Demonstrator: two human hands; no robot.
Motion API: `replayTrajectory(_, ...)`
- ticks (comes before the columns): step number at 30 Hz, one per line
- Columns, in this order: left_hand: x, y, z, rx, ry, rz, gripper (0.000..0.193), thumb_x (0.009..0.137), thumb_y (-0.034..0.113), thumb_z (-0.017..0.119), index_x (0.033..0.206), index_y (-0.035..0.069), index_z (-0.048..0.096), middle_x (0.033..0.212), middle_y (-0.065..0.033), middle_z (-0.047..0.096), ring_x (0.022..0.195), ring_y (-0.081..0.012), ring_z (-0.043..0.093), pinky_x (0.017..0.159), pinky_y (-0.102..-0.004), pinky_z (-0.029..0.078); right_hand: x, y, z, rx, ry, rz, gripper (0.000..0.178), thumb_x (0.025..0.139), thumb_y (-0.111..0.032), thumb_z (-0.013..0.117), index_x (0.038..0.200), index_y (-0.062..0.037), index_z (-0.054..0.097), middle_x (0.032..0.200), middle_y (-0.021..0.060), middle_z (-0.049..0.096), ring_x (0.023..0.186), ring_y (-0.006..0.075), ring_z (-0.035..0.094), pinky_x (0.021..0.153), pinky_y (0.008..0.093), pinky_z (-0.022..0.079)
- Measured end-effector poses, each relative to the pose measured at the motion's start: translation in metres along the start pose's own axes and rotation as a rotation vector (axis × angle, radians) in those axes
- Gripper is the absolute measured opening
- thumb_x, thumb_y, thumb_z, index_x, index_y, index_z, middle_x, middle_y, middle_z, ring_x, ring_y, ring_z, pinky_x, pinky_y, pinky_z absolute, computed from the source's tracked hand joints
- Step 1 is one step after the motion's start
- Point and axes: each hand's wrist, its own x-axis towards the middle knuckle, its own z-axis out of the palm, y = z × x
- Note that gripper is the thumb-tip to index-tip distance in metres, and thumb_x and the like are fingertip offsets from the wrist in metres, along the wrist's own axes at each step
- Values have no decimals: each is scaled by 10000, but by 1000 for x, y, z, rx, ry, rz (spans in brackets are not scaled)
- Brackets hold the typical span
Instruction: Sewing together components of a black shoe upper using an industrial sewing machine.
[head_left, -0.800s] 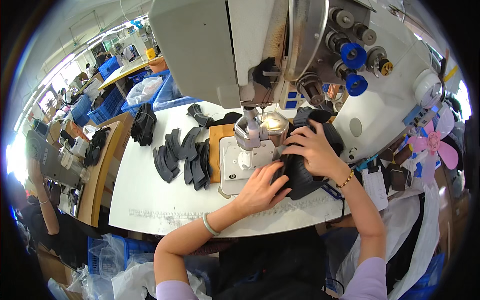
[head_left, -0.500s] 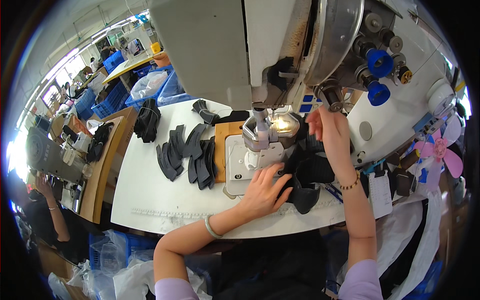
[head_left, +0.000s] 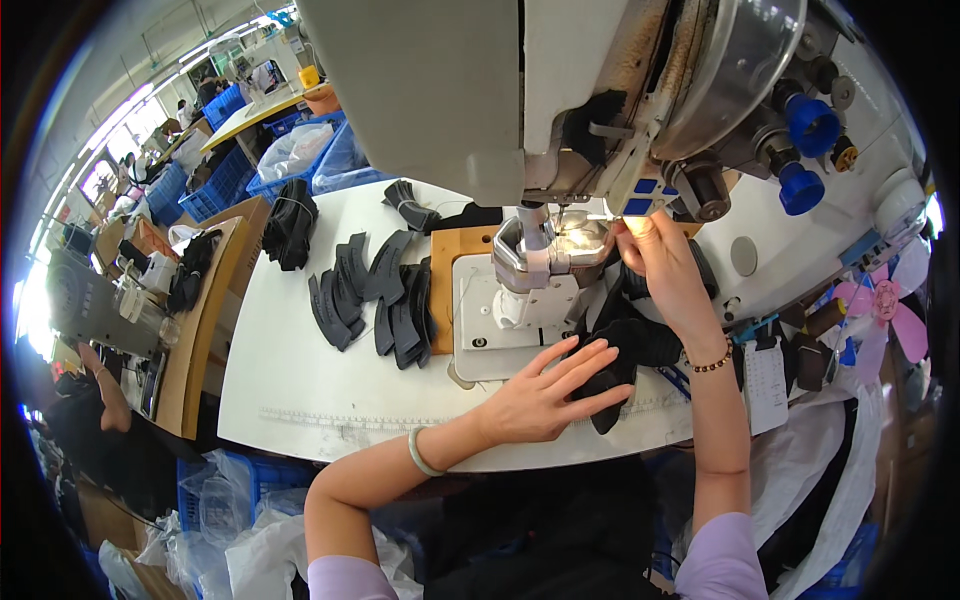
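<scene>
A sewing machine stands over the white table, its lamp shining on the rounded metal sewing post. My left hand reaches in front of the post, fingers stretched out and resting on a black fabric piece. That piece looks like a partly sewn shoe upper and bunches up to the right of the post. Beside the needle area, my right hand is raised with thumb and forefinger pinched together just under the machine head. Whatever lies in that pinch is too small to make out.
Several curved black pieces lie left of the wooden board, with tied black bundles farther back. A ruler strip runs along the table's front. Blue-capped knobs and a pink fan are at right. Another person sits at far left.
My right hand has gone from loosely spread to a pinch near the needle. My left fingers have shifted right and straightened over the black piece. The view has shifted slightly.
</scene>
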Motion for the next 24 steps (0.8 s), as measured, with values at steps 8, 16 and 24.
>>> replayTrajectory(8,-1,-4,-5,-118,30,-63,795,631,81,663,1403,204,519,1440,-187,432,1353,-345,427,1117,-549,278,-33,2,-23,-347,149,-144,163,1028,-179,504,1049,-24,551,748,-7,528,597,44,425,529,224,351)
replayTrajectory(16,-1,-3,-1,-274,165,-244,698,729,157,742,1379,90,496,1293,-193,504,1191,-361,505,1016,-492,390,-131,13,-12,-809,-210,-36,356,773,-228,807,972,-21,596,840,70,588,651,199,569,586,310,473)
replayTrajectory(24,-3,-13,3,-459,197,-413,821,786,110,794,1457,3,335,1285,-181,539,1114,-312,564,967,-383,454,-131,54,-11,-556,81,-167,185,833,-118,740,863,21,620,820,68,561,761,197,519,669,290,411)
